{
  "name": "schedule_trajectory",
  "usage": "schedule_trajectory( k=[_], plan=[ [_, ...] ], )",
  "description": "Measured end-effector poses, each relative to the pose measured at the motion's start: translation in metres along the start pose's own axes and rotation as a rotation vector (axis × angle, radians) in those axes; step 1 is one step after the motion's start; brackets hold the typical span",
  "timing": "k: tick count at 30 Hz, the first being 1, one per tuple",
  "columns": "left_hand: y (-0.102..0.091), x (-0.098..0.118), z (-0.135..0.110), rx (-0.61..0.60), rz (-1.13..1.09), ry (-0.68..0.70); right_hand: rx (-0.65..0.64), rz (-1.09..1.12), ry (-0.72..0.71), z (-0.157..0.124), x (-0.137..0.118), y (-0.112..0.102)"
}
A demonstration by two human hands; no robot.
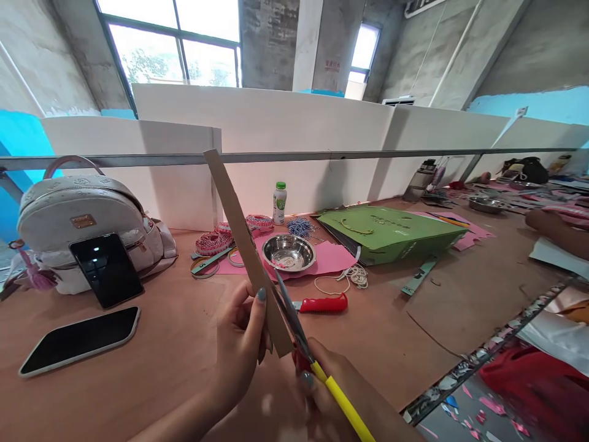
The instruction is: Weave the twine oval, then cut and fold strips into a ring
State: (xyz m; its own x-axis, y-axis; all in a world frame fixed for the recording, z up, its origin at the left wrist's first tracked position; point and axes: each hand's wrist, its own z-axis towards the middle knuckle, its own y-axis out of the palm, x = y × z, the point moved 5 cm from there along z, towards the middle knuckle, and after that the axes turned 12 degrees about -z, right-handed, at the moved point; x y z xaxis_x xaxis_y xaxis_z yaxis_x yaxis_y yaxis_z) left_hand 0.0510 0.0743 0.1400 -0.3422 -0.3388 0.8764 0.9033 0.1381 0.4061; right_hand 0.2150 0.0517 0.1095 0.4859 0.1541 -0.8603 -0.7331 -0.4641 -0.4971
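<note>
My left hand (243,331) pinches a long brown cardboard strip (237,221) between thumb and fingers, low on the strip. The strip stands tilted, its top leaning left. My right hand (334,380) is closed round a pair of scissors (294,319) with yellow and red on the handles. Their blades point up and lie along the strip's right edge, close to my left fingers. Whether the blades bite into the cardboard I cannot tell. Just beyond the blades lie a red-handled knife (324,304) and a steel bowl (289,253) with small pink bits inside.
At left are a white backpack (83,209) and two phones, one leaning (107,270) and one flat (80,341). Behind stand a green-capped bottle (279,204) and a green box (391,230). White cord (356,276) and a ruler (418,276) lie right. Another person's arm (559,230) reaches in.
</note>
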Motion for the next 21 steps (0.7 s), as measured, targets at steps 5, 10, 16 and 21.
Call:
schedule_trajectory(
  k=[5, 10, 16, 21],
  plan=[
    [0.006, -0.001, -0.005, -0.047, -0.08, -0.073, -0.051, -0.074, -0.086, -0.001, -0.015, -0.001],
    [0.012, -0.002, -0.008, -0.099, -0.088, -0.097, -0.037, -0.137, -0.11, 0.0, -0.019, -0.003],
    [0.012, -0.007, -0.007, -0.1, -0.098, -0.149, 0.035, -0.252, -0.153, 0.003, -0.016, -0.001],
    [0.012, -0.008, -0.008, -0.124, -0.097, -0.138, 0.016, -0.329, -0.147, 0.004, -0.019, -0.003]
  ],
)
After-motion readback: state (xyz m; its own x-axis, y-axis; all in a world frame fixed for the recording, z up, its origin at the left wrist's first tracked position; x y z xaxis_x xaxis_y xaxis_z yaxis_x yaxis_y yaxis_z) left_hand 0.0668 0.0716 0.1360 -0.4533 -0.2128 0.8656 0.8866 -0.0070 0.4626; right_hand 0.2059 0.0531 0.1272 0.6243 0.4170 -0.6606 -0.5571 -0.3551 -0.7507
